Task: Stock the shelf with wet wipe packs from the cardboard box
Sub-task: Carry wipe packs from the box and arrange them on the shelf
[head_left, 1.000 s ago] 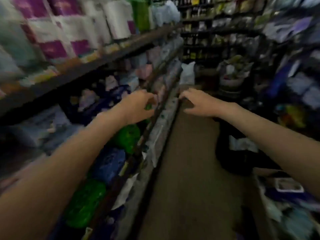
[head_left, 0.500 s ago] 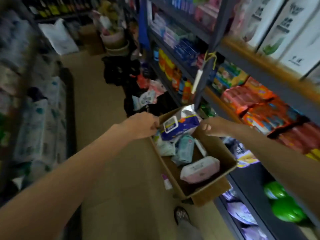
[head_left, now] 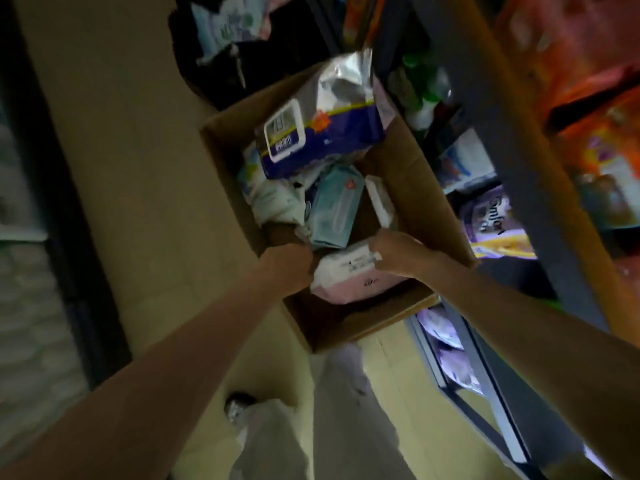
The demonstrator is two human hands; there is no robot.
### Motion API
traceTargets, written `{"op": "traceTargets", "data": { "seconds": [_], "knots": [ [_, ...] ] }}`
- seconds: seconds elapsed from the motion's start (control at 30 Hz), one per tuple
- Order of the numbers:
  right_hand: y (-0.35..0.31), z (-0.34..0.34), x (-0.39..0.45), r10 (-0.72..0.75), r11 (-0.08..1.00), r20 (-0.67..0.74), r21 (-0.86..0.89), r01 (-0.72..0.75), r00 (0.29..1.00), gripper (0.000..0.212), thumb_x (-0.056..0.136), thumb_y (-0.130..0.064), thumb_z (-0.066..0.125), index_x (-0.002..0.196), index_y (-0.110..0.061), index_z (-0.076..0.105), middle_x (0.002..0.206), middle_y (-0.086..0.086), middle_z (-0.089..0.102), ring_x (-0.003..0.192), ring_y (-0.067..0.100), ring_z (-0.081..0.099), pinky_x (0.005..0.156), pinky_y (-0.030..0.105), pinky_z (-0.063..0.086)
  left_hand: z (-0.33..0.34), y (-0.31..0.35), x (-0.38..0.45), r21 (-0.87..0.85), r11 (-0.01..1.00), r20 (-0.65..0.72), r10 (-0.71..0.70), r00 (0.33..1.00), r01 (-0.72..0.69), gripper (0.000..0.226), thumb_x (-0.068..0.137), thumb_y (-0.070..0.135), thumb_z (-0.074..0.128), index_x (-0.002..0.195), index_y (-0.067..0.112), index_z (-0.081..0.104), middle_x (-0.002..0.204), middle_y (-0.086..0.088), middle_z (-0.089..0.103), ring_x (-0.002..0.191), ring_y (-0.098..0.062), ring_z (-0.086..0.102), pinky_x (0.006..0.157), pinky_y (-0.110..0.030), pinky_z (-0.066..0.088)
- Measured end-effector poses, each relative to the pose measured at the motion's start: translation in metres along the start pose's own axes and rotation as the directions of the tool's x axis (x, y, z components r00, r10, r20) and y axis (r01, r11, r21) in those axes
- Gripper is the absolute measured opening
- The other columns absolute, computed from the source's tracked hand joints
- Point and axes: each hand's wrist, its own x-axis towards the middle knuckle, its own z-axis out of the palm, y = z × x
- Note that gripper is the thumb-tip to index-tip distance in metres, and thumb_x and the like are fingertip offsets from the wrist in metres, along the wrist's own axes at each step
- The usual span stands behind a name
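Note:
An open cardboard box (head_left: 408, 181) stands on the floor beside the right-hand shelving, holding several wet wipe packs. A pink and white pack (head_left: 349, 275) lies at its near end. My left hand (head_left: 287, 268) grips that pack's left end and my right hand (head_left: 398, 252) grips its right end. Beyond it lie a pale blue pack (head_left: 334, 207) and a large dark blue pack (head_left: 318, 133) with a white lid, propped against the far wall of the box.
Shelving (head_left: 530, 174) on the right carries orange packets above and purple packs lower down. A black bag (head_left: 242, 39) with goods lies past the box. Dark shelving (head_left: 52, 202) lines the left of the aisle. My legs (head_left: 332, 417) stand on the tan floor.
The view swung from the left shelf down to the box. Both hands dropped into the box and closed on the ends of the pink and white pack.

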Motion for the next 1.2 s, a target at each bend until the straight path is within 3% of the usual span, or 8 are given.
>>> {"op": "traceTargets", "data": {
  "seconds": [0.37,0.5,0.57,0.77,0.83,0.97,1.1,1.2],
  "knots": [
    [0.009,0.044,0.042,-0.042,0.986,-0.03,0.16,0.047,0.999,0.036,0.086,-0.012,0.058,0.121,-0.008,0.055,0.132,0.014,0.041,0.118,0.028,0.048,0.098,0.033,0.04,0.082,0.025,0.072,-0.318,0.9,0.299,-0.204,0.932,0.298,0.046,0.094,0.023,0.05,0.132,-0.002,0.044,0.134,-0.02,0.049,0.125,-0.034,0.047,0.1,-0.036,0.039],
    [-0.007,0.05,0.029,-0.175,0.968,0.085,0.196,0.156,0.981,0.016,0.083,-0.033,0.062,0.086,-0.018,0.063,0.088,0.003,0.061,0.085,0.019,0.058,0.075,0.029,0.044,0.065,0.026,0.057,-0.513,0.799,0.265,-0.2,0.943,0.314,0.04,0.1,0.02,0.038,0.13,-0.003,0.046,0.134,-0.021,0.05,0.124,-0.034,0.048,0.099,-0.036,0.04],
    [-0.023,0.042,0.014,-0.202,0.958,0.006,0.207,0.197,0.979,0.034,0.081,-0.042,0.063,0.056,-0.024,0.048,0.059,-0.002,0.049,0.059,0.013,0.05,0.06,0.026,0.037,0.042,0.028,0.038,-0.662,0.687,0.263,-0.161,0.951,0.3,0.035,0.096,0.013,0.045,0.126,-0.004,0.051,0.131,-0.02,0.054,0.121,-0.033,0.052,0.094,-0.033,0.044],
    [-0.051,-0.036,-0.04,-0.108,0.976,-0.147,0.173,0.133,0.983,0.044,0.076,-0.043,0.07,0.052,-0.021,0.04,0.061,-0.001,0.046,0.07,0.019,0.052,0.062,0.031,0.036,-0.042,0.039,-0.03,-0.865,0.496,0.071,-0.042,0.997,0.082,0.02,0.094,0.01,0.047,0.1,0.003,0.064,0.08,-0.006,0.055,0.06,-0.008,0.044,0.047,-0.009,0.034],
    [-0.069,-0.057,-0.058,-0.141,0.967,-0.183,0.183,0.175,0.973,0.035,0.081,-0.04,0.066,0.06,-0.021,0.046,0.07,0.005,0.052,0.075,0.023,0.054,0.065,0.031,0.039,-0.062,0.031,-0.053,-0.88,0.47,0.027,-0.088,0.996,0.066,0.018,0.091,0.015,0.053,0.074,0.01,0.058,0.069,-0.002,0.051,0.057,-0.01,0.044,0.043,-0.013,0.036],
    [-0.142,-0.092,-0.09,-0.241,0.917,-0.406,0.202,0.344,0.882,0.037,0.082,-0.042,0.061,0.084,-0.005,0.064,0.085,0.012,0.067,0.084,0.027,0.063,0.071,0.036,0.049,-0.098,-0.018,-0.123,-0.908,0.413,-0.146,-0.161,0.976,-0.067,0.017,0.089,0.014,0.055,0.074,0.008,0.059,0.066,-0.004,0.053,0.058,-0.012,0.048,0.039,-0.01,0.035],
    [-0.237,-0.136,-0.128,-0.298,0.862,-0.626,0.146,0.485,0.72,0.024,0.086,-0.022,0.062,0.083,0.0,0.07,0.085,0.022,0.068,0.086,0.03,0.064,0.064,0.036,0.039,-0.129,-0.086,-0.218,-0.857,0.418,-0.423,-0.234,0.876,-0.302,0.034,0.091,0.012,0.054,0.057,0.016,0.052,0.035,0.01,0.048,0.037,0.001,0.044,0.038,-0.007,0.03],
    [-0.308,-0.176,-0.159,-0.233,0.788,-0.759,0.218,0.575,0.608,0.026,0.083,-0.022,0.065,0.067,0.0,0.064,0.066,0.016,0.058,0.068,0.024,0.054,0.056,0.032,0.032,-0.127,-0.149,-0.305,-0.782,0.308,-0.623,-0.385,0.681,-0.542,0.024,0.089,0.007,0.053,0.068,0.019,0.054,0.064,0.007,0.054,0.061,-0.002,0.048,0.058,-0.014,0.038]
  ]
}}
